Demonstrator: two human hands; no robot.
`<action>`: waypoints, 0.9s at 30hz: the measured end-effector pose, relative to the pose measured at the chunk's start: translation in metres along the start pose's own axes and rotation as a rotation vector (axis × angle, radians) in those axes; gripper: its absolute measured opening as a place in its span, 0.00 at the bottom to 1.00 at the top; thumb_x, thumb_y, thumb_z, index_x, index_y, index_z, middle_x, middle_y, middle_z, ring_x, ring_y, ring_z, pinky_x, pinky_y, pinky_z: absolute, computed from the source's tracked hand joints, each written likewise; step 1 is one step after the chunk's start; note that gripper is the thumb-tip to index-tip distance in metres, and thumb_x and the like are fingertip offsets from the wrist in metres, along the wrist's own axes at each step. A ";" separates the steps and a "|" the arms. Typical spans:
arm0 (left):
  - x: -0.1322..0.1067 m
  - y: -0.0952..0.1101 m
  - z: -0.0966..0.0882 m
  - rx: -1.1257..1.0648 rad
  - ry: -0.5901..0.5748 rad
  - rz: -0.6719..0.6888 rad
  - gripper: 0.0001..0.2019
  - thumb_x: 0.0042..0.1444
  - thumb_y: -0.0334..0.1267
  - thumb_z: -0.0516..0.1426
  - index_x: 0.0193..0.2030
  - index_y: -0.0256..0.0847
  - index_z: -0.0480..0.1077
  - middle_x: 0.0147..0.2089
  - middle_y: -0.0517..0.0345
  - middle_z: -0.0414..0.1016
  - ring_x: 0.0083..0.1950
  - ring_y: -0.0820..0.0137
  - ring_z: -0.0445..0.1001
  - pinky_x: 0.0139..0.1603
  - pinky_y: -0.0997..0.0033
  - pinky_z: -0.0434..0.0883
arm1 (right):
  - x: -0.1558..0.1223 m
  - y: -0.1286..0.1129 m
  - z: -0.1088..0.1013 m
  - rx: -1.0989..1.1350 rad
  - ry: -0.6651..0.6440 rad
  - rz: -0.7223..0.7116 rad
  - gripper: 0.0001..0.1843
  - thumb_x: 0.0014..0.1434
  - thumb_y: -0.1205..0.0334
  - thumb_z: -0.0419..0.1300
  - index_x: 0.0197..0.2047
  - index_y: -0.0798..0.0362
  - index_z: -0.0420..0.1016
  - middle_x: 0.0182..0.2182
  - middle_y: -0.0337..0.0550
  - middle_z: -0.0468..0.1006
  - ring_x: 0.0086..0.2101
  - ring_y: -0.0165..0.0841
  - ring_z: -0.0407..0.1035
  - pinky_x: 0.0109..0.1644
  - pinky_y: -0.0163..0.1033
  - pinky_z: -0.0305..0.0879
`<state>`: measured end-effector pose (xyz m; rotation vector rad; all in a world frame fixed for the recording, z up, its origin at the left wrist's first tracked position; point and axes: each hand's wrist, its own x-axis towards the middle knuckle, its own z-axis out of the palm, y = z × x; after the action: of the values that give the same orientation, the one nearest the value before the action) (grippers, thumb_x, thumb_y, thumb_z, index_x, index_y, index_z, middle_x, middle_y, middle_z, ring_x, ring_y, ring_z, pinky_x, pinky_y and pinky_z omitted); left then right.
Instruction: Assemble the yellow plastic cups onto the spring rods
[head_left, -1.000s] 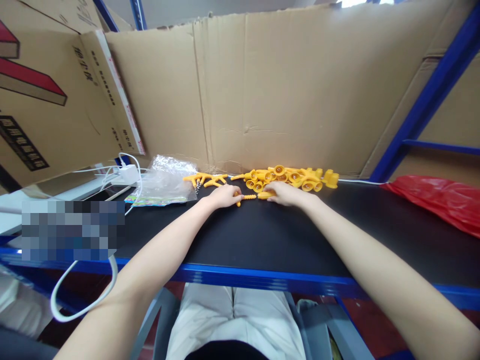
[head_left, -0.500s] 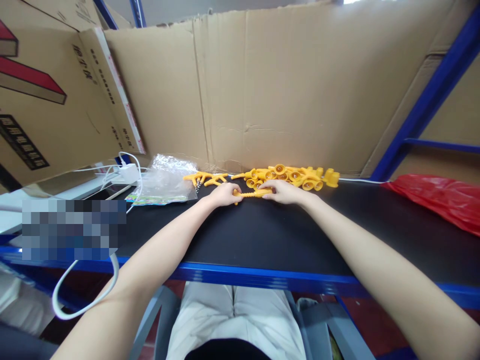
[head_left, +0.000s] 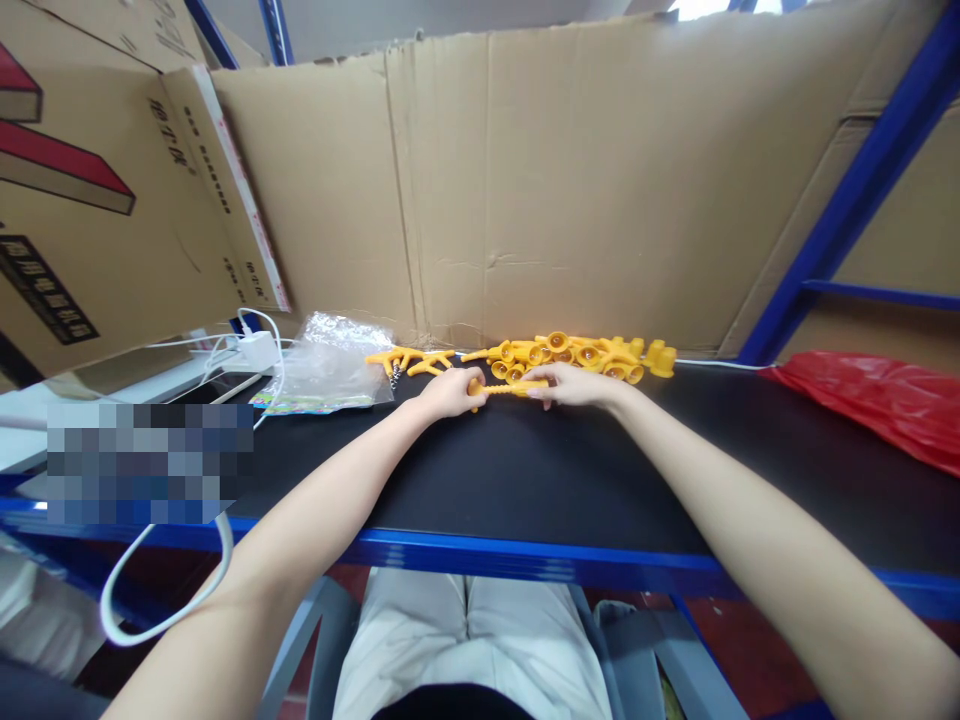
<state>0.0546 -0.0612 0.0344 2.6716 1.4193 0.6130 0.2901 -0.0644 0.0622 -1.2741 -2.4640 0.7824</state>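
Just above the black tabletop, a yellow plastic piece with a thin ridged shaft (head_left: pixel 504 390) stretches between my two hands. My left hand (head_left: pixel 452 392) is closed on its left end, where a short crosspiece shows. The thicker right end is pinched by my right hand (head_left: pixel 571 385), whose fingers hide part of it. Right behind lies a pile of yellow cup-shaped parts (head_left: pixel 557 343). Some yellow branched pieces (head_left: pixel 405 357) lie to the left of the pile, with a dark spiral bit (head_left: pixel 394 374) beside them.
A clear plastic bag (head_left: pixel 330 360) lies left on the black tabletop (head_left: pixel 525 490). Beyond it are a white charger (head_left: pixel 256 348) and cables. Red plastic (head_left: pixel 885 400) covers the right side. Cardboard (head_left: pixel 600 180) walls the back; a blue rail (head_left: pixel 480 552) runs along the front.
Both hands keep hold of the yellow piece in nearly the same place. The right fingers have shifted slightly on its thicker end. The camera view has tilted a little.
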 end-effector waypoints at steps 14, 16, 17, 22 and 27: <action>-0.002 0.004 -0.006 0.153 0.061 -0.038 0.15 0.46 0.40 0.55 0.43 0.43 0.66 0.39 0.55 0.73 0.39 0.64 0.72 0.38 0.68 0.66 | -0.006 0.016 0.000 0.642 -0.040 0.151 0.17 0.50 0.64 0.64 0.41 0.55 0.61 0.36 0.44 0.73 0.35 0.32 0.74 0.46 0.39 0.69; -0.002 0.005 -0.005 0.156 0.071 -0.047 0.14 0.46 0.39 0.55 0.42 0.43 0.66 0.38 0.55 0.73 0.38 0.64 0.72 0.37 0.68 0.66 | -0.005 0.015 0.001 0.648 -0.049 0.159 0.11 0.56 0.60 0.59 0.38 0.56 0.61 0.35 0.47 0.75 0.34 0.31 0.74 0.44 0.38 0.69; -0.002 0.006 -0.005 0.157 0.076 -0.052 0.14 0.46 0.39 0.55 0.42 0.43 0.66 0.38 0.55 0.73 0.38 0.64 0.72 0.37 0.69 0.66 | -0.004 0.014 0.002 0.639 -0.046 0.167 0.10 0.59 0.57 0.55 0.37 0.56 0.61 0.34 0.48 0.76 0.32 0.31 0.74 0.42 0.38 0.70; -0.002 0.007 -0.004 0.159 0.075 -0.086 0.14 0.45 0.41 0.55 0.41 0.42 0.67 0.35 0.55 0.74 0.37 0.64 0.72 0.35 0.70 0.66 | 0.002 0.007 0.007 0.551 0.014 0.216 0.17 0.65 0.52 0.42 0.33 0.55 0.60 0.25 0.48 0.76 0.22 0.28 0.70 0.30 0.34 0.68; -0.002 0.008 -0.005 0.160 0.079 -0.115 0.13 0.46 0.40 0.55 0.40 0.43 0.67 0.36 0.56 0.74 0.37 0.64 0.72 0.36 0.70 0.66 | -0.005 0.007 0.002 0.562 -0.076 0.168 0.17 0.61 0.52 0.51 0.47 0.55 0.57 0.31 0.48 0.78 0.28 0.30 0.73 0.33 0.35 0.69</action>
<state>0.0580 -0.0681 0.0402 2.6860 1.6984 0.6265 0.2968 -0.0655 0.0567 -1.2458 -1.9801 1.4591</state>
